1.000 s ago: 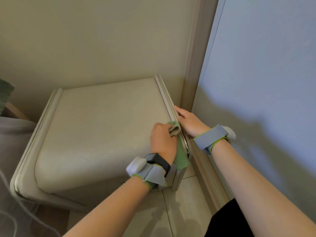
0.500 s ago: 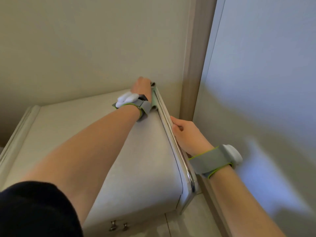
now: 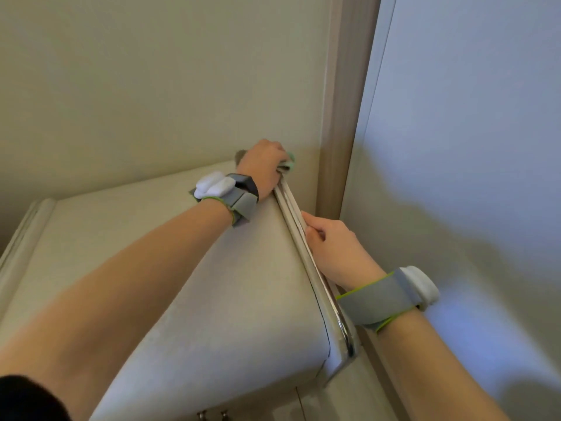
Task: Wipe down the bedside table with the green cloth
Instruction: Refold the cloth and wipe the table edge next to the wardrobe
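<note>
The cream bedside table fills the lower left, with a raised shiny rim along its right side. My left hand is stretched to the table's far right corner against the wall, closed around the green cloth. Only small bits of the cloth show past my fingers. My right hand rests on the outer side of the right rim about halfway along, its fingers curled against the edge and holding nothing loose.
A beige wall stands right behind the table. A wooden door frame and a pale door or panel close off the right side, leaving a narrow gap beside the rim. Two small drawer knobs show at the bottom.
One second ago my left hand held the cloth at the near end of the right rim. It has since slid along the rim to the far corner by the wall. My right hand stays on the rim.
</note>
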`<state>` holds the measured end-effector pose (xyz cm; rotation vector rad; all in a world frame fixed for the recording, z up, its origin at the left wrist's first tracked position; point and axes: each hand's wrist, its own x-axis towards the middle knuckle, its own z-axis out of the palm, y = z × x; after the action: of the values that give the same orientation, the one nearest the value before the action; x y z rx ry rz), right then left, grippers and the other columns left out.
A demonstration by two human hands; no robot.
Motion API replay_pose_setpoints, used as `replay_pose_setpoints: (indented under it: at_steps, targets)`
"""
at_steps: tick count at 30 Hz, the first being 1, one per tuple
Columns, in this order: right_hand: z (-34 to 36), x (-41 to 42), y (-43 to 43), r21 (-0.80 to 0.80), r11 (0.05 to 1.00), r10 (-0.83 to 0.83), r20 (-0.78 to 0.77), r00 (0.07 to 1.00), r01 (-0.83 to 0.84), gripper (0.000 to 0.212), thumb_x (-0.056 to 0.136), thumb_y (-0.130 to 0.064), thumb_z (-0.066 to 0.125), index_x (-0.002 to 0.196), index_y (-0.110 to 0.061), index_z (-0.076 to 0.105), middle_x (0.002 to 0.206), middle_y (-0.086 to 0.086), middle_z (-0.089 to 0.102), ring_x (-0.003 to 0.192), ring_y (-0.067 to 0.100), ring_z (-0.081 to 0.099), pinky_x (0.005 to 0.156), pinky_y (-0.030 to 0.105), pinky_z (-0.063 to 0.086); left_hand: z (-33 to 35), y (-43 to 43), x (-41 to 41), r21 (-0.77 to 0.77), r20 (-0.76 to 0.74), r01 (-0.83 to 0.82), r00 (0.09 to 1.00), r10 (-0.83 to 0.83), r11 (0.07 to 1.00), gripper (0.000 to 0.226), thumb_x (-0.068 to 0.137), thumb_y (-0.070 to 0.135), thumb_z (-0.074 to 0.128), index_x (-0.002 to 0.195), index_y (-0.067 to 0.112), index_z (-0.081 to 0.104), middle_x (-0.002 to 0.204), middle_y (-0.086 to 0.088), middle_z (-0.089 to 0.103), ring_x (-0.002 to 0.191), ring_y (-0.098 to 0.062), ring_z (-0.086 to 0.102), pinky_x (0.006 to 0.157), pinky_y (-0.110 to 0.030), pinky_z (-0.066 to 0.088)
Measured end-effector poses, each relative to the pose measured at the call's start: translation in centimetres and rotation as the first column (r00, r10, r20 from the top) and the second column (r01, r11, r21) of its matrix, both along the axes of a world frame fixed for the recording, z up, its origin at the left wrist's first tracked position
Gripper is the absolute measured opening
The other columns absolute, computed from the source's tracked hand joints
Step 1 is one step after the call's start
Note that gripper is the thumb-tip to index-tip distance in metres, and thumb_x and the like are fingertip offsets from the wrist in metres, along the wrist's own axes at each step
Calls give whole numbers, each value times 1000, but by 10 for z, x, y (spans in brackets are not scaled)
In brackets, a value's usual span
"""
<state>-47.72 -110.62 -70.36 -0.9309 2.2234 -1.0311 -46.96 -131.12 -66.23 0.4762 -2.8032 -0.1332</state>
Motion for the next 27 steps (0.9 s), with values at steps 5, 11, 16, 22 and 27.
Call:
replay_pose_setpoints:
  at_steps: [5, 11, 16, 22, 27]
  targets:
    - [6, 0, 2, -2, 1000, 2, 21, 1000, -2, 42, 96, -35, 36, 137, -39, 43, 125, -4, 63, 116, 23, 56, 102, 38, 45, 7, -9, -13, 165, 31, -205, 979, 202, 965, 16, 87, 0, 50, 87, -1, 66, 108, -27, 64, 104, -42, 58, 83, -39, 38]
    - [7, 1, 1, -8, 1000, 25, 3, 1000, -25, 49, 85, -43, 32, 132, -47, 44, 120, -5, 66, 111, 23, 60, 98, 40, 48, 4, 39, 16, 366, -35, -140, 986, 164, 920, 22, 91, 10, 56, 96, -10, 66, 106, -30, 65, 101, -38, 61, 84, -38, 38]
    - [7, 1, -1, -21, 999, 31, 6, 999, -31, 58, 74, -52, 29, 130, -48, 45, 116, -7, 68, 110, 23, 62, 95, 42, 50, 3, 48, 33, 261, 33, 0, 999, -8, 965, 22, 89, 6, 52, 86, -9, 68, 97, -27, 65, 94, -40, 61, 83, -42, 42]
    - [7, 1, -2, -44, 999, 13, 27, 1000, -12, 61, 72, -56, 30, 127, -44, 51, 115, -6, 69, 113, 25, 61, 98, 43, 48, -5, 54, 20, 341, -32, -188, 977, 212, 921, 20, 87, 2, 48, 83, -1, 67, 98, -23, 68, 99, -40, 61, 83, -40, 45]
    - [20, 1, 8, -26, 999, 21, 98, 995, -19, 36, 96, -27, 43, 66, -11, 57, 65, 5, 53, 73, 20, 48, 58, 28, 36, -1, 118, 70, 427, -116, 1, 992, 54, 904, 24, 89, 3, 53, 99, 6, 75, 102, -19, 70, 99, -32, 62, 87, -35, 44]
